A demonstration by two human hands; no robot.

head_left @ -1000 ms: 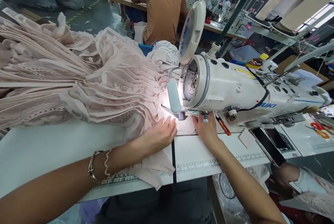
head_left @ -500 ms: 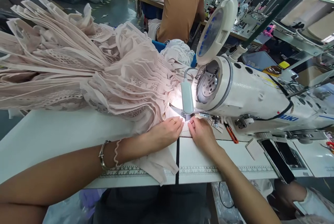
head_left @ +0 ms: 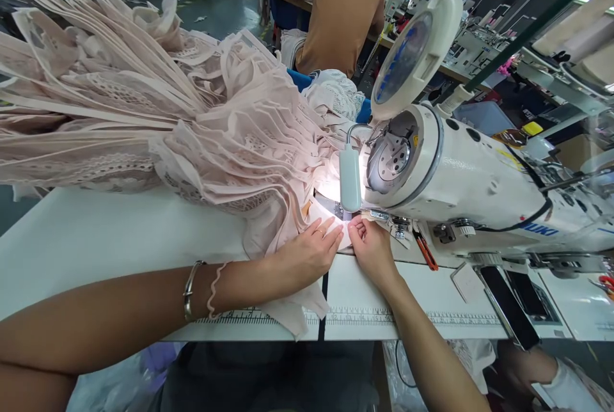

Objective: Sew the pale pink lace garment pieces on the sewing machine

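Holding pale pink fabric at frame centre under outstretched fingers of left hand, pinched by right hand; apparently mid-stitching at sewing machine; cannot tell finished from waiting among garments heaped upper left.

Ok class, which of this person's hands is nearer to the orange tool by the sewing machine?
Right. The right hand is a short way left of the orange tool in the picture; the left hand lies farther left, on pale fabric.

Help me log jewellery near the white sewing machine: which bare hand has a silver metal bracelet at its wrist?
The left hand, touching pale pink fabric: the silver metal bracelet circles that wrist, while the right hand shows none.
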